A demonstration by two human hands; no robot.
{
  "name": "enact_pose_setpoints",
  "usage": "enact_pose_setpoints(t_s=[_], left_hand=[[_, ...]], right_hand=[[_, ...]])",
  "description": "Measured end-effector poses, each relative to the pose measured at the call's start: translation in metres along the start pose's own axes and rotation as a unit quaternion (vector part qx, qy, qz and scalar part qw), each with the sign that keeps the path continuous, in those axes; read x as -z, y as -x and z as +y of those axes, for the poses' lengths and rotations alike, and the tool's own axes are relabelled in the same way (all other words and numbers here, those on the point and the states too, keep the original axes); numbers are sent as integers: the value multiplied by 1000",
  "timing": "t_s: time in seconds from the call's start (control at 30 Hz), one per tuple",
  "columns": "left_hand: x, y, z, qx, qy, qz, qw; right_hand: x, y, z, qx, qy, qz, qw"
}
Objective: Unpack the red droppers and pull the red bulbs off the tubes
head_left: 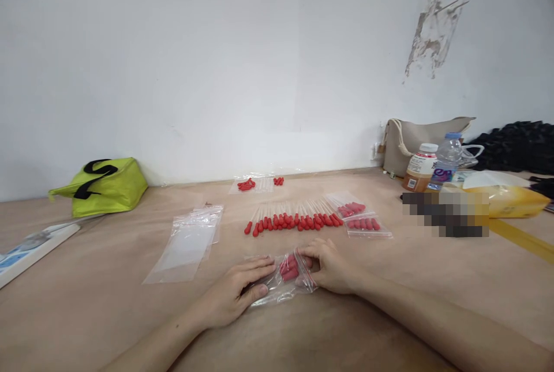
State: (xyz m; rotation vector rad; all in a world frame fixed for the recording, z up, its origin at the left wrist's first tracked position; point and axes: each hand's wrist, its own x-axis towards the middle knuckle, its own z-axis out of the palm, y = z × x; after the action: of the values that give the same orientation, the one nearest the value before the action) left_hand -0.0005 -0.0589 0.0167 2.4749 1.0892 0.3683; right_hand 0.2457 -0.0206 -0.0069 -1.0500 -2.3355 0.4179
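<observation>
A clear zip bag with several red-bulbed droppers inside lies on the wooden table near me. My left hand rests flat on the bag's left part, fingers stretched over the plastic and thumb against its near edge. My right hand pinches the bag's right end with curled fingers. Behind the bag, a row of loose droppers with red bulbs lies side by side. Two filled bags sit to the right of that row.
Empty zip bags are stacked at the left. More red bulbs and plastic lie near the wall. A lime-green bag sits far left, and a beige bag, two bottles and a yellow packet at the right.
</observation>
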Motion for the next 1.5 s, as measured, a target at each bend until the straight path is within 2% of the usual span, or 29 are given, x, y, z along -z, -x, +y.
enact_pose_setpoints(t_s=[0.2,0.33,0.47,0.53,0.77,1.0,1.2,1.37,1.5], left_hand=[[-3,5,-2,3,-20,6,1000],[-2,5,2,4,-45,-4,999],[-1,5,5,13,-64,-8,998],[-2,5,4,11,-63,0,998],[-3,4,2,7,-58,11,998],[-2,6,2,31,-58,9,998],[5,16,-6,54,-75,12,996],[9,22,-10,66,-114,16,991],[7,24,-12,69,-140,32,987]], right_hand=[[0,3,1,-31,-50,13,998],[2,3,-1,7,-89,22,996],[5,0,-6,70,-79,-19,994],[6,-1,-9,79,-72,-30,994],[9,2,-10,44,-118,-48,991],[14,6,9,-19,-236,-70,969],[25,12,17,-10,-159,-21,987],[24,12,20,-45,-227,-52,971],[27,9,30,-74,-254,-40,964]])
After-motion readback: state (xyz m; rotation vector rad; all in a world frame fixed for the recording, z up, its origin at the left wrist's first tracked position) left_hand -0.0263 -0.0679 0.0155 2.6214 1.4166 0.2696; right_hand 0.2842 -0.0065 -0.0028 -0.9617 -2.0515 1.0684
